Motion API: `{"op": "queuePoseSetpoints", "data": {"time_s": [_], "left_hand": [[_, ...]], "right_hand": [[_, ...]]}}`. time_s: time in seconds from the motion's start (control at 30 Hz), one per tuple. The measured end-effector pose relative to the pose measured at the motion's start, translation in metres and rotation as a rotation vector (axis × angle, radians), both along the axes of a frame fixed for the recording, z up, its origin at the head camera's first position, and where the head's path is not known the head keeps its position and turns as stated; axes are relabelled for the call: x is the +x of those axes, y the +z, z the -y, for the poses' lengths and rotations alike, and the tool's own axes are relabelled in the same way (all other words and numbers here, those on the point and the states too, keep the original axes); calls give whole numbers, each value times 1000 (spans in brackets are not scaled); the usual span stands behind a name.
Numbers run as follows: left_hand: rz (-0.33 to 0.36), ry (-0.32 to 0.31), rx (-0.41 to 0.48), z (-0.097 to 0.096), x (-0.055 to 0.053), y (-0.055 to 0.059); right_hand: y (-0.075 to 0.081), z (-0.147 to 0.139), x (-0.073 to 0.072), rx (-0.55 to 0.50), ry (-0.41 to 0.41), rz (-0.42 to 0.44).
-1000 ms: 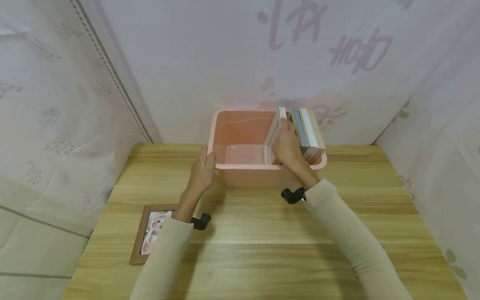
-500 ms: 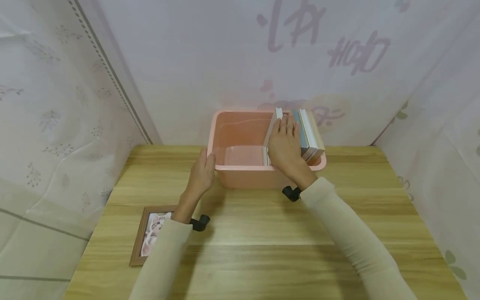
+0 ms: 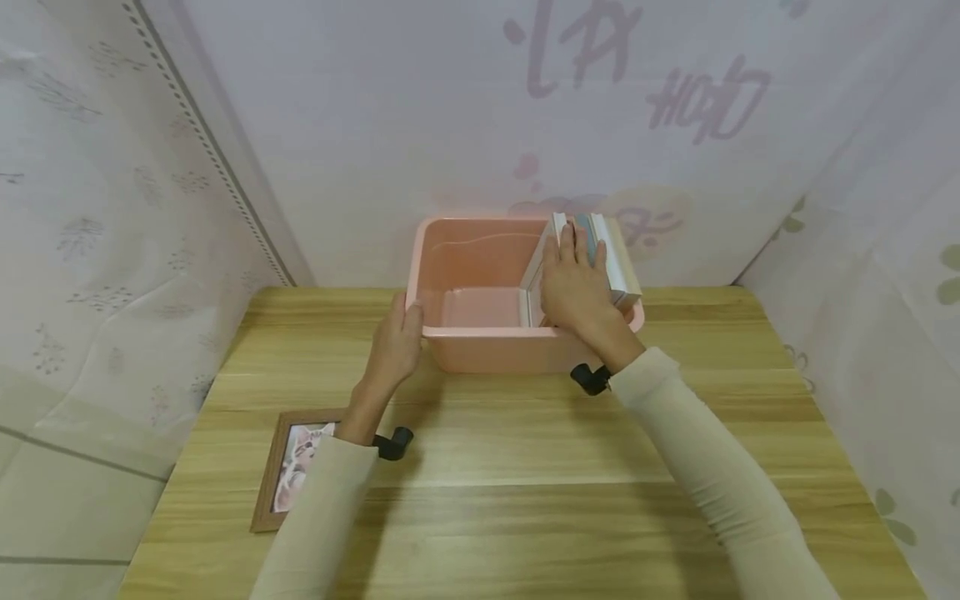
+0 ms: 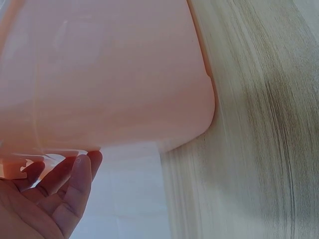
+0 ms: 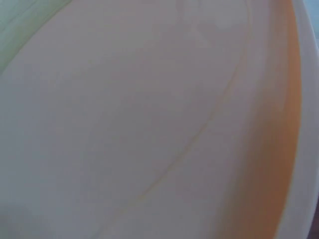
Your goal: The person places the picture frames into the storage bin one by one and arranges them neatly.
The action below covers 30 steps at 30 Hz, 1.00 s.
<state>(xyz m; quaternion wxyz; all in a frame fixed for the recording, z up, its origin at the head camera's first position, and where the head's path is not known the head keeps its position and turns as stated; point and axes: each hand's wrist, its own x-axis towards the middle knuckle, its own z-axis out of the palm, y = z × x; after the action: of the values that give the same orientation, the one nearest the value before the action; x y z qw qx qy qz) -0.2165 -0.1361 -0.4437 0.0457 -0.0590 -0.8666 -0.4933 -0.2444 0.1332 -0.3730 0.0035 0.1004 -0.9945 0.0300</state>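
A pink plastic storage bin (image 3: pixel 487 353) stands at the back of the wooden table. Several books (image 3: pixel 617 257) stand on edge along its right side, with pale page edges upward and one blue-grey cover among them. My right hand (image 3: pixel 577 287) lies over the books with its fingers extended across their tops, hiding part of the row. At the bin's left front corner, my left hand (image 3: pixel 396 342) holds the rim. The left wrist view shows the curled fingers (image 4: pixel 79 186) at that edge. Mostly the bin's pink wall (image 5: pixel 149 109) fills the right wrist view.
On the table's left lies a wooden picture frame (image 3: pixel 268 475) with a pink-and-white cat picture, partly covered by my left forearm. A pale printed cloth wall (image 3: pixel 360 150) rises right behind the bin. Beside the books, the bin's pink floor (image 3: pixel 480 308) shows.
My right hand has gone from pinching a white book among the others to lying with extended fingers across the book tops. My left hand stays at the bin's corner.
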Motion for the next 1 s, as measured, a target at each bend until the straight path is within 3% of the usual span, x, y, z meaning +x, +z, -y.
{"op": "queuePoseSetpoints", "data": {"time_s": [0.3, 0.67, 0.8, 1.0], "left_hand": [[11, -7, 21, 4, 4, -3], [7, -27, 33, 1, 3, -2], [8, -32, 35, 2, 3, -3], [4, -37, 33, 1, 1, 0]], "right_hand": [[-6, -13, 7, -40, 23, -31], [-20, -63, 36, -314, -1, -105], [-32, -82, 39, -403, 47, -176], [-41, -93, 43, -561, 32, -160]]}}
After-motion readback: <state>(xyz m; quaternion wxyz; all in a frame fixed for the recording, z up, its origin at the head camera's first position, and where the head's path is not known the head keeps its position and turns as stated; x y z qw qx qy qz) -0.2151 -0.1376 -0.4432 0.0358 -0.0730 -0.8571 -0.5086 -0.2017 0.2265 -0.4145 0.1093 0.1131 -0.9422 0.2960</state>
